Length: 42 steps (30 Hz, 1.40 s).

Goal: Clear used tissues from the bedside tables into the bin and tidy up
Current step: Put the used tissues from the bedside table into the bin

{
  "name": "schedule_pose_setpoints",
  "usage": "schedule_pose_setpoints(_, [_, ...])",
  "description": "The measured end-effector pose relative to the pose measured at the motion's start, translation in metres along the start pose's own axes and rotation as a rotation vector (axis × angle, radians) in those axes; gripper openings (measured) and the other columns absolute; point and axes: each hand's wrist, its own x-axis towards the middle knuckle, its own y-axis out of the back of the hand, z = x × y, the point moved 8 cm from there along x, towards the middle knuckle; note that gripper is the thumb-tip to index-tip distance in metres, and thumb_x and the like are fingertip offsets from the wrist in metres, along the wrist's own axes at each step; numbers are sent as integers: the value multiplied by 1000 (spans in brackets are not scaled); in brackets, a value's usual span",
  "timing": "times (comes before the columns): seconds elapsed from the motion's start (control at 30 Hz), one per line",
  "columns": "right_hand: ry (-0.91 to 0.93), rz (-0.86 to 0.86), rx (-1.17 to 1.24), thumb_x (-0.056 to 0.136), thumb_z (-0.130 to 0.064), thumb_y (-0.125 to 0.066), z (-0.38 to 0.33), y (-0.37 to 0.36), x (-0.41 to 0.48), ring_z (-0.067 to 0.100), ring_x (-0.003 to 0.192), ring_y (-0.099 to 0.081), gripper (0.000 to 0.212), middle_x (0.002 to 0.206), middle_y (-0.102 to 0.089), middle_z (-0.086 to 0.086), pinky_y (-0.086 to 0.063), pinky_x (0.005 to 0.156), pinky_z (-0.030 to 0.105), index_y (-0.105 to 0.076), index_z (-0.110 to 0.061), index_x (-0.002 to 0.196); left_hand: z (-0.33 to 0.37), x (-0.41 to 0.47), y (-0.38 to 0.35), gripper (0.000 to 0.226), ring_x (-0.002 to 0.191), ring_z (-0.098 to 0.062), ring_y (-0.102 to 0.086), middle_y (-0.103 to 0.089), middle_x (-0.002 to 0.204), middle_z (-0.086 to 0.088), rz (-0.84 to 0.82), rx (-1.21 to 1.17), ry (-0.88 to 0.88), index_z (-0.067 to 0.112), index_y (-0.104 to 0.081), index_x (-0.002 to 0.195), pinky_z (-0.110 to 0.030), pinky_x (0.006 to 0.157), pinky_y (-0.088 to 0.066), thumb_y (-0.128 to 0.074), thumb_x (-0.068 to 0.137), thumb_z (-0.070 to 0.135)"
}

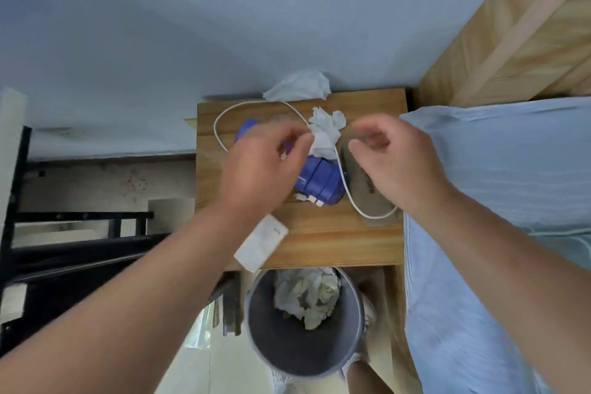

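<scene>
White crumpled tissue (326,131) lies on the wooden bedside table (319,233), across a white cable (347,189) and a blue case (319,182); the left hand (262,166) pinches its edge, fingers closed on it; the right hand (396,157) hovers beside, fingers loosely apart, holding nothing. Best to lift straight up, clear of the cable, then drop it into the bin (303,358) below; a second tissue (299,86) waits at the back edge.

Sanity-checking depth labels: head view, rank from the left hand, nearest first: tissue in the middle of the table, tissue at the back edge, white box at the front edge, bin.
Measured from the left hand:
1. Middle tissue, touching its fingertips, just to their right.
2. White box, at the table's front-left edge, under the wrist.
3. Back-edge tissue, against the wall. Close to the box in the picture; ranking uncertain.
4. Bin, on the floor below the table's front edge.
</scene>
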Motion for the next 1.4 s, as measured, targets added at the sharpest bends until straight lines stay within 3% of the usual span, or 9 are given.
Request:
schedule_pose_setpoints(0.13, [8, -157, -127, 91, -40, -70, 1, -29, 55, 15, 119, -63, 45, 132, -69, -7, -50, 101, 35, -66, -28, 134, -10, 77, -5, 33, 109, -19, -64, -73, 113, 7, -8, 238, -27, 24, -73, 127, -37, 91, -53, -63, 98, 38])
schedule_pose_setpoints(0.27, [-19, -199, -148, 97, -39, -62, 10, -60, 84, 22, 123, -62, 42, 136, -68, 0, -45, 93, 31, -65, -23, 136, -24, 112, -29, 39, 130, -30, -57, -63, 141, -5, -98, 409, -17, 24, -64, 137, -45, 103, -51, -65, 99, 32])
schedule_pose_setpoints(0.5, [-37, -164, -327, 88, -30, -70, 30, -71, 106, 27, 104, -69, 29, 114, -76, 3, -57, 87, 36, -75, -22, 116, -26, 126, -60, 46, 122, -34, -62, -70, 131, -5, -138, 562, -56, 28, -60, 141, -48, 94, -56, -67, 95, 33])
schedule_pose_setpoints(0.63, [-27, -183, -432, 90, -27, -66, 36, -73, 105, 30, 99, -68, 19, 105, -75, 5, -50, 74, 31, -77, -20, 103, -37, 129, -71, 44, 121, -35, -64, -73, 127, -6, -176, 649, -14, 32, -64, 136, -42, 91, -53, -68, 93, 34])
schedule_pose_setpoints(0.8, [-37, 10, -235, 92, -24, -63, 25, -38, 97, 25, 86, -62, 13, 92, -69, 2, -47, 70, 34, -70, -14, 97, -34, 129, -75, 25, 112, -36, -69, -76, 118, -8, -220, 698, -14, 27, -77, 118, -36, 76, -43, -61, 99, 32])
schedule_pose_setpoints(0.93, [-22, 68, 2, 85, -22, -65, 3, -5, 89, 15, 70, -57, 8, 69, -58, -9, -45, 66, 32, -68, -15, 85, -24, 115, -33, 21, 97, -31, -66, -70, 105, 1, -63, 491, 2, 26, -74, 108, -33, 72, -40, -58, 98, 35])
schedule_pose_setpoints(1.07, [-146, -147, 179, 76, -28, -65, -3, -18, 73, 13, 65, -52, 23, 70, -61, -3, -43, 64, 32, -67, -6, 83, -33, 72, 23, 15, 82, -16, -56, -62, 96, 8, 164, 120, 180, 29, -70, 98, -31, 71, -41, -61, 95, 41])
schedule_pose_setpoints(1.23, [-156, -378, -4, 84, -25, -72, -2, -66, 57, 8, 67, -55, 8, 79, -64, -10, -38, 57, 26, -66, -20, 80, -53, -14, 32, 15, 55, 2, -58, -69, 72, 18, 196, -333, 463, 41, -69, 83, -17, 49, -47, -66, 98, 39])
schedule_pose_setpoints(1.4, [-137, -321, -71, 82, -28, -80, 9, -84, 54, 2, 73, -60, 14, 85, -64, -15, -40, 57, 24, -67, -32, 81, -76, -74, 27, 10, 53, -1, -56, -68, 70, 9, 230, -527, 602, 32, -73, 92, -25, 55, -43, -68, 99, 36])
